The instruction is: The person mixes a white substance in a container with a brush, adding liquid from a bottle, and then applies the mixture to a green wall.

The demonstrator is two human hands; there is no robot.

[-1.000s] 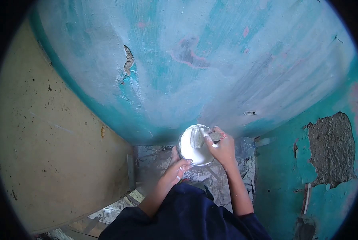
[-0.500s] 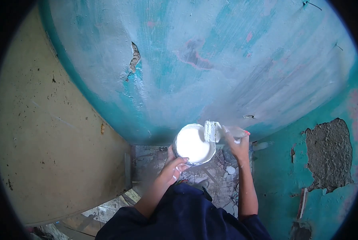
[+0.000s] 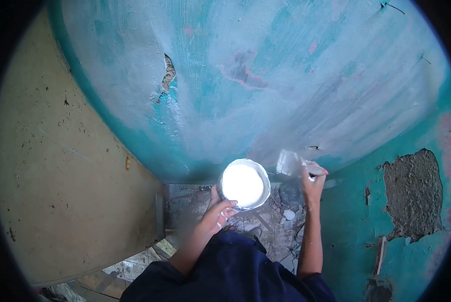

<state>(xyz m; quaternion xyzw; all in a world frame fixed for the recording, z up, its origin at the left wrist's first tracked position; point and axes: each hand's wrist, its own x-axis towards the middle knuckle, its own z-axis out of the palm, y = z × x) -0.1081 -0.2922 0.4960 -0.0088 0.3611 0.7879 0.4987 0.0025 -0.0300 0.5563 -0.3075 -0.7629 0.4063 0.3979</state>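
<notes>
My left hand grips a round tub of white paint from its lower left side, thumb near the rim. The paint surface looks bright white, and white smears mark the fingers. To the right of the tub, my right hand is closed around the handle of a wide paintbrush. Its bristles are coated white and point left, apart from the tub and close to the wall. The turquoise wall ahead carries streaky, thin white paint.
A beige panel stands at the left. On the right wall, a large patch of bare plaster shows. Debris and a white lump lie on the dirty floor. A bent wire sticks out high on the wall.
The paintbrush has moved from the tub's right rim rightward, away from the tub, along with my right hand. The tub and my left hand have stayed nearly in place.
</notes>
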